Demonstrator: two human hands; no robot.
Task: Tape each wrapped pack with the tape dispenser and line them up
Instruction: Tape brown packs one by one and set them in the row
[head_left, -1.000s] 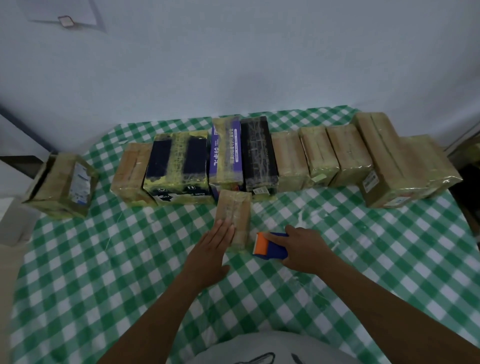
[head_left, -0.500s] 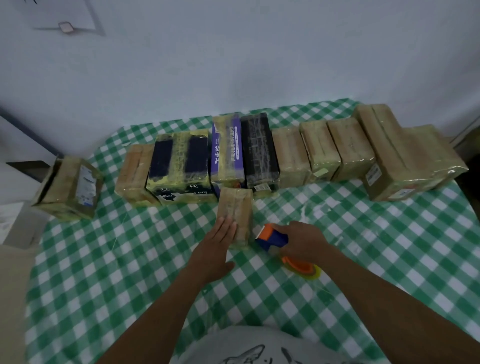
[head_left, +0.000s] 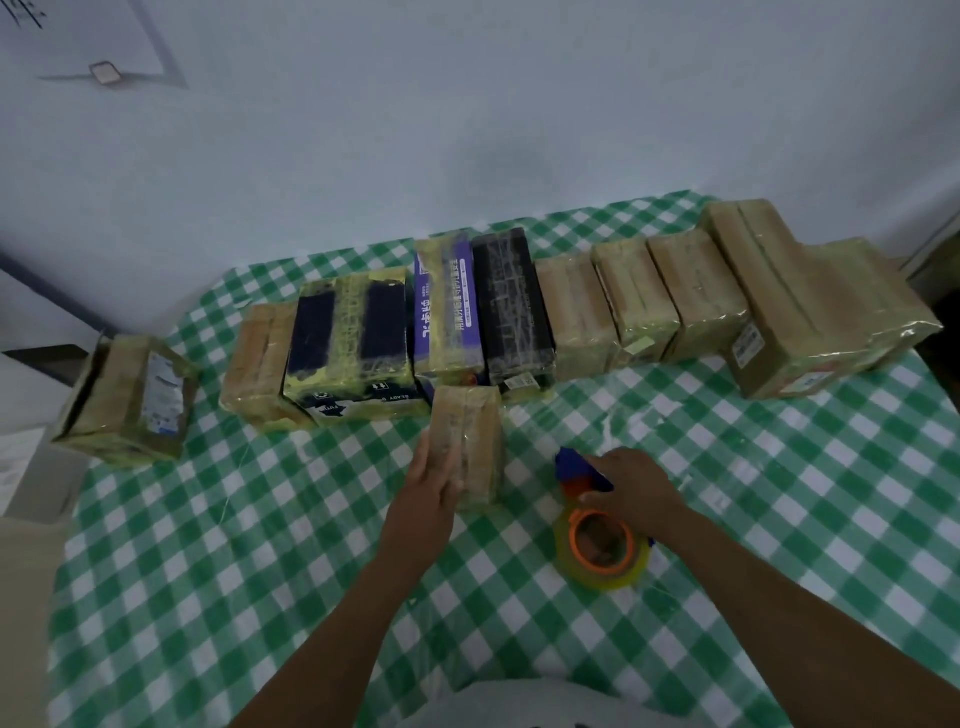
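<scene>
The small brown pack (head_left: 470, 441) lay lengthwise on the checked cloth (head_left: 260, 545), its far end close against the row of packs (head_left: 576, 317) lined along the far side of the table. The left hand (head_left: 434, 480) rested flat on the pack's near left side, fingers straight, pressing rather than gripping. The right hand (head_left: 631, 491) was curled round the tape dispenser (head_left: 576, 480), which sat just right of the pack and apart from it, roll toward the near side.

The chief risk was the pack sliding. A flat palm gave little hold, and drawing tape across the glossy wrap could push the pack into the row and knock its neighbours out of line. Tape could also land crooked or wrinkle if the dispenser met the pack tilted. Whether a free tape end hung ready from the roll could not be made out. A stuck-down end would mean picking at it one-handed. The lone pack (head_left: 130, 400) at the table's left edge could drop if the cloth were tugged.
</scene>
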